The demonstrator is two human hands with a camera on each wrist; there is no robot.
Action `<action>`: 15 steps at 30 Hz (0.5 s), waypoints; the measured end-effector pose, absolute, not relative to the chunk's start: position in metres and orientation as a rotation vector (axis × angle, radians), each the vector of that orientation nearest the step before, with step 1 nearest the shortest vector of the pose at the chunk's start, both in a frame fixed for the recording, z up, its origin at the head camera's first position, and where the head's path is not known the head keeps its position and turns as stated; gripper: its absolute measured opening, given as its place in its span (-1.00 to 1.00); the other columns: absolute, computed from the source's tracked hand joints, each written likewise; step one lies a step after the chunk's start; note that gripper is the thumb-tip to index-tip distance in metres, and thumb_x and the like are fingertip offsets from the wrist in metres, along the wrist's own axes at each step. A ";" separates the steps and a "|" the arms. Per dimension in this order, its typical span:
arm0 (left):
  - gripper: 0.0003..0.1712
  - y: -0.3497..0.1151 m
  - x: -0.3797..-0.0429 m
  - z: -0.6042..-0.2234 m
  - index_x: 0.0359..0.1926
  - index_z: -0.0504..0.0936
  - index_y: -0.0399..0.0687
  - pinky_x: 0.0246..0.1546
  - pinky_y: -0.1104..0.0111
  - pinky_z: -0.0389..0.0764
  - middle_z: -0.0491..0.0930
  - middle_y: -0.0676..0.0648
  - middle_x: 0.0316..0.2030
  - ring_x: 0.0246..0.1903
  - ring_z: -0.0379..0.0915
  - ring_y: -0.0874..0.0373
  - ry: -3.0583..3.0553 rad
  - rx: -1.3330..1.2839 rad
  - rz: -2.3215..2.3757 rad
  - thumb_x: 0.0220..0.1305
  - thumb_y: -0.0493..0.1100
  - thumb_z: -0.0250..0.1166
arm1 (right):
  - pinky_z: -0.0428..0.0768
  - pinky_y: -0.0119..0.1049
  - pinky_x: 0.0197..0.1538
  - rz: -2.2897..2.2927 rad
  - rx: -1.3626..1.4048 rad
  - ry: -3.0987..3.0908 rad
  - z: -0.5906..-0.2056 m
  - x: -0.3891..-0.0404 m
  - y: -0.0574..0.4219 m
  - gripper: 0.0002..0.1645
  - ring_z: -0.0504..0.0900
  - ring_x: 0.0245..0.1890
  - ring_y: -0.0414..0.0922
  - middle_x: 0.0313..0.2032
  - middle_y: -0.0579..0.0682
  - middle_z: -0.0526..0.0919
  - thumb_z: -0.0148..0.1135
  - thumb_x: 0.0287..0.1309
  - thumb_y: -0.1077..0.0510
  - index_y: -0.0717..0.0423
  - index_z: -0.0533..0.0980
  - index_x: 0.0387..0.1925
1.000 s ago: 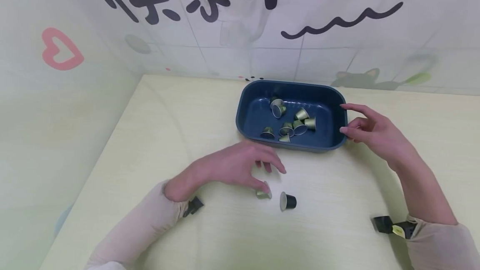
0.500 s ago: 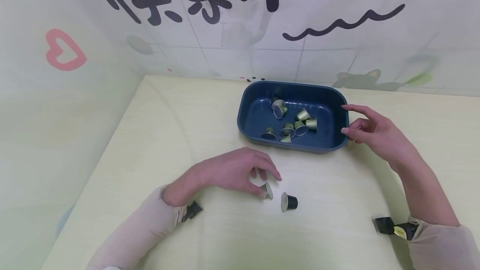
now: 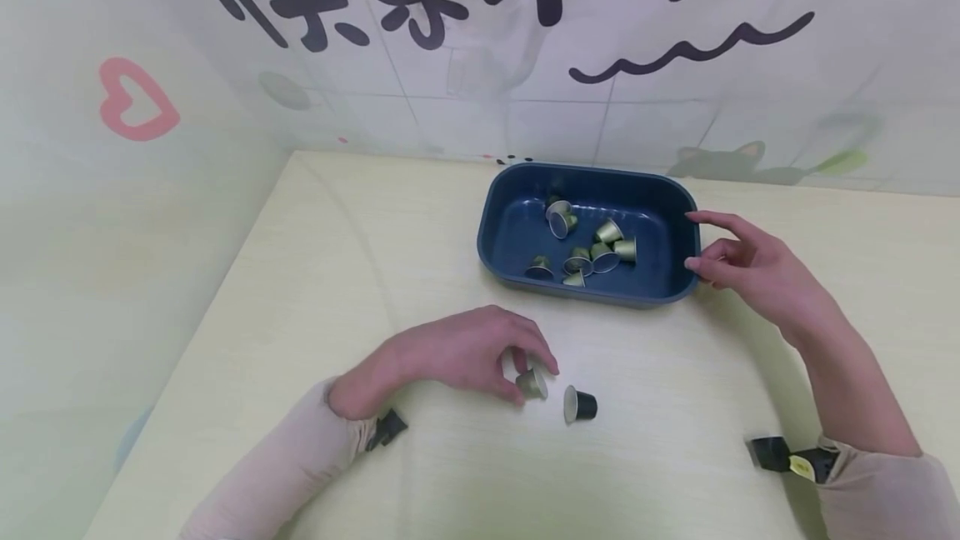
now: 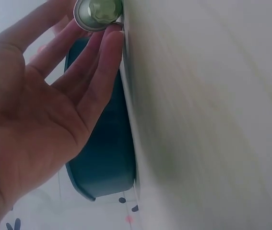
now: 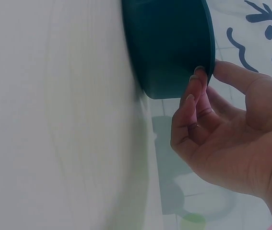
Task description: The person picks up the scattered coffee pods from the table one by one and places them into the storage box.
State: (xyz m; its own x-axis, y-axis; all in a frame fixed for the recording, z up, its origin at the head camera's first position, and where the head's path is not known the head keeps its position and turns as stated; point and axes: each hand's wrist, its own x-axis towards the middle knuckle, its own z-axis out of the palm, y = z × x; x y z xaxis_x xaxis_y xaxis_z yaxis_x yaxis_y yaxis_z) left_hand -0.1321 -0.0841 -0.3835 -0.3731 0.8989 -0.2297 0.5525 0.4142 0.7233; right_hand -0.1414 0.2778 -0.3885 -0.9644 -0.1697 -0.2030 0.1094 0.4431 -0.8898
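In the head view a green coffee capsule (image 3: pixel 532 384) lies on its side on the table, foil rim to the right. My left hand (image 3: pixel 472 352) curves loosely around it, thumb at its near left and index tip apart from its rim. In the left wrist view the capsule (image 4: pixel 102 10) shows in front of the fingertips. A black coffee capsule (image 3: pixel 581 405) lies on its side just right of the hand. My right hand (image 3: pixel 768 277) grips the right end of a dark blue plastic tub (image 3: pixel 656 300), digits over the rim and curled fingers against its outer wall.
Several green capsules (image 3: pixel 609 232) lie scattered in the tub. The pale wooden table (image 3: pixel 360 232) ends at a wall (image 3: pixel 487 123) with printed characters behind the tub. A second wall (image 3: pixel 112 232) stands on the left. Wrist straps with black cameras sit on both sleeves.
My left hand has drawn down toward the table and its thumb has slid off the green capsule to its near side. The capsule has hardly moved. My right hand stays on the tub.
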 end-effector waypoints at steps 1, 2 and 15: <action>-0.50 -0.084 -0.132 -0.384 0.05 0.70 0.04 -0.18 0.54 0.52 0.63 0.17 -0.08 -0.24 0.54 0.46 2.062 1.232 0.724 0.03 -0.17 0.58 | 0.50 -0.39 -0.27 -1.528 -0.051 2.435 -0.389 -0.141 0.278 -0.34 0.56 -0.33 -0.18 -0.36 -0.21 0.63 0.26 0.35 0.11 -0.16 0.28 0.41; -0.50 -0.084 -0.132 -0.385 0.05 0.70 0.04 -0.16 0.55 0.52 0.63 0.18 -0.08 -0.24 0.53 0.47 2.061 1.235 0.719 0.03 -0.17 0.58 | 0.50 -0.39 -0.27 -1.526 -0.050 2.436 -0.389 -0.141 0.278 -0.33 0.56 -0.32 -0.18 -0.35 -0.21 0.63 0.26 0.35 0.10 -0.16 0.27 0.42; -0.60 -0.084 -0.129 -0.390 -0.05 0.74 0.05 -0.14 0.56 0.51 0.64 0.23 -0.16 -0.27 0.52 0.44 2.042 1.269 0.686 0.04 -0.24 0.56 | 0.50 -0.38 -0.27 -1.527 -0.055 2.440 -0.389 -0.140 0.277 -0.33 0.56 -0.33 -0.17 -0.35 -0.21 0.63 0.25 0.36 0.10 -0.16 0.27 0.42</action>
State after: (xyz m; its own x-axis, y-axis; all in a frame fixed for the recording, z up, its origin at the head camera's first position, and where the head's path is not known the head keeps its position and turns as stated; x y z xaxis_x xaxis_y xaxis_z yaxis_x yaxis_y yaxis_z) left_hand -0.1293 -0.0839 -0.3901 -0.3369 0.9110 -0.2381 0.5824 0.4003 0.7075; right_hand -0.1404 0.2774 -0.3891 -0.9650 -0.1693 -0.2003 0.1061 0.4466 -0.8884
